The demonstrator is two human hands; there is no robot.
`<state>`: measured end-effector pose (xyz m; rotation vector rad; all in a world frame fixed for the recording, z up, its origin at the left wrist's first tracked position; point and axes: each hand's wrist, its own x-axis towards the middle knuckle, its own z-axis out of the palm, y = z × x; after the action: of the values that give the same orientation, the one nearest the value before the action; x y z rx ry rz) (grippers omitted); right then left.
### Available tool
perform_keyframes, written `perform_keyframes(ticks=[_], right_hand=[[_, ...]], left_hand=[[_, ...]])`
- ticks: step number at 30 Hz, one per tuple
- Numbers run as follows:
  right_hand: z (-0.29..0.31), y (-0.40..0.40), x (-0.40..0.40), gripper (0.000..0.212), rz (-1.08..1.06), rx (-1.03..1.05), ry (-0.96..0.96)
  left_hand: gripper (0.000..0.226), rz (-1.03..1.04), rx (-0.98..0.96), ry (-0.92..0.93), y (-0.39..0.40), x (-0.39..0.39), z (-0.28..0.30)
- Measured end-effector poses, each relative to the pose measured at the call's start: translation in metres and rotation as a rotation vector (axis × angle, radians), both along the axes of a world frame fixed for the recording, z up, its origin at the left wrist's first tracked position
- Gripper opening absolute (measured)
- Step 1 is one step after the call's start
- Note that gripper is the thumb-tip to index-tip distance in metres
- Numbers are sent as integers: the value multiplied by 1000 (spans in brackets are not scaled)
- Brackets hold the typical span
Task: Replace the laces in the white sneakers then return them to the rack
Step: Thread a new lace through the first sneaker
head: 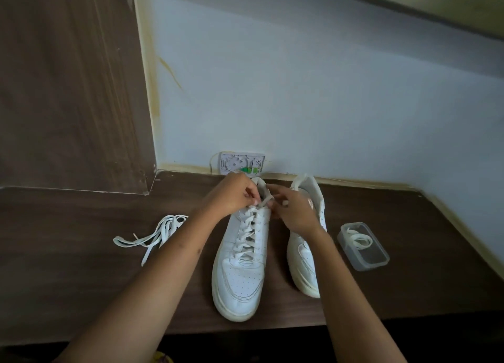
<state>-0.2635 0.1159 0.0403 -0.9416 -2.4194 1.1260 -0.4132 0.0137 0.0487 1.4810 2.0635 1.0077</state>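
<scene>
Centre of wooden tabletop (81, 294): laced white sneaker (241, 264), toe at 6 o'clock. At its 12 o'clock, left hand (231, 196) and right hand (296, 212), fingers curled, pinching lace ends (266, 201) at top eyelets; knot state hard to make out. At 3 o'clock, second sneaker (305, 264) tipped on side, partly hidden by right forearm. Further at 3, clear plastic box (364, 246) with coiled lace (358, 240). At 9 o'clock, loose old laces (155, 234). Beyond hands, small wall box (242, 162), details blurred.

Both forearms reach forward and converge. The left hand (234, 196) and the right hand (293, 211) sit close together, backs up, fingers curled and each pinching a lace end.
</scene>
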Motion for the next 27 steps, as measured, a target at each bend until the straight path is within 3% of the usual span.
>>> perform_keyframes(ticks=[4,9,11,14,16,21,24,25,27], right_hand=[[-4,-8,-5,9,-196,131,130],[16,-22,-21,9,-30,213,348],[22,-19,-30,14,54,234,215],[23,-15,-38,29,176,303,-130],[30,-16,-37,33,227,286,-192],[41,-12,-22,41,142,278,-72],[28,-20,-15,49,233,346,-290],[24,-21,-12,47,226,312,-259],[22,-27,1,33,79,173,-13]], left_hand=[[23,-24,-13,104,4,2,-5],[24,127,121,169,1,0,-19],[27,240,183,93,-3,-1,-29],[24,294,217,43,-11,-3,-36],[24,282,229,35,-15,-2,-37],[22,250,260,-36,-25,7,-35],[23,261,275,-109,-37,21,-41],[25,261,273,-127,-40,25,-44],[28,248,253,-178,-48,32,-50]])
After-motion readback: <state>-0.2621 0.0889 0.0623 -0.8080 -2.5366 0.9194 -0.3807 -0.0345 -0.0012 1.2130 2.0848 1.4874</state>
